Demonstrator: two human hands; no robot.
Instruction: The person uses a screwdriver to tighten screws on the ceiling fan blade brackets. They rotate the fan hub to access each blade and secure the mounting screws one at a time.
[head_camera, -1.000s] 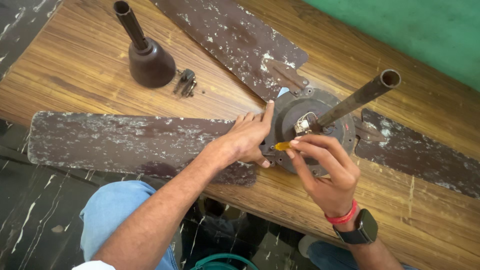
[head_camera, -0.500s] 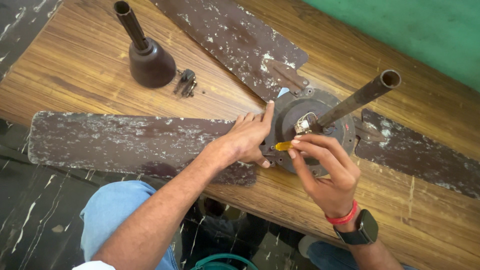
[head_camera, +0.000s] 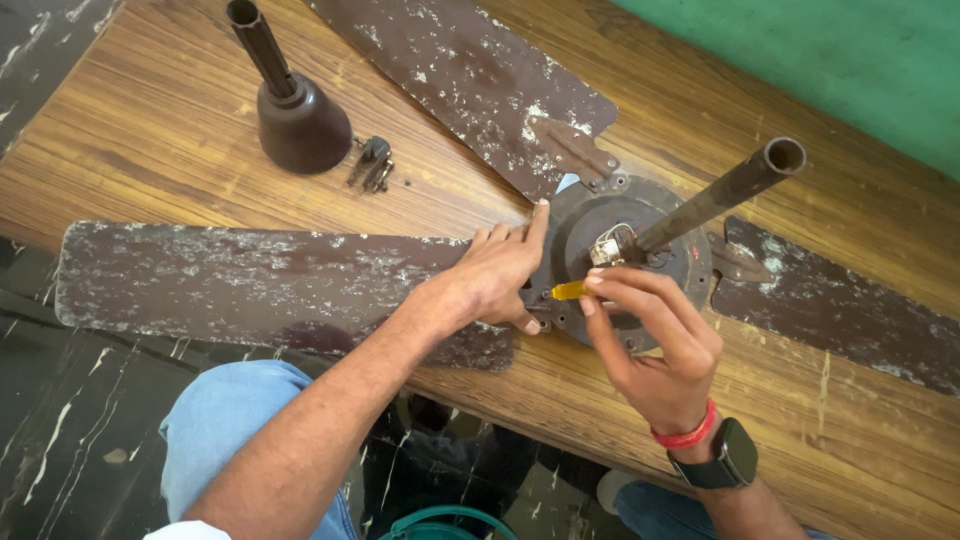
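Ceiling fan motor housing (head_camera: 600, 225), brown and round, lies flat on the wooden table (head_camera: 200, 150), close to the near edge, with its rusty down rod (head_camera: 720, 195) slanting up and away to the right from the hub. Nearest the camera, a blue-clad knee (head_camera: 225, 430) shows below the table edge above a dark marbled floor (head_camera: 60, 440), and the rim of a green bucket (head_camera: 450, 520) sits at the bottom of the view. The right hand (head_camera: 655, 350), with a red thread and a dark watch (head_camera: 728, 455) at the wrist, pinches its fingertips together on the yellow handle of a small screwdriver (head_camera: 570, 290), whose tip points left into the rim of the housing. The left hand (head_camera: 500, 275) lies fingers together on the root of the near blade (head_camera: 250, 280), index finger stretched along the edge of the housing and thumb tucked just beside the screwdriver; it presses down rather than grips. That blade, brown with flaked paint, runs off to the left along the table's near edge. A second blade (head_camera: 840, 300) extends right from the housing, and a third blade (head_camera: 470, 80) reaches toward the far left corner. Farther back on the left stands a brown bell-shaped canopy cover (head_camera: 300, 120) on a short pipe, with a small heap of dark screws and fittings (head_camera: 372, 162) just beside it. A green wall (head_camera: 850, 60) closes the far right.
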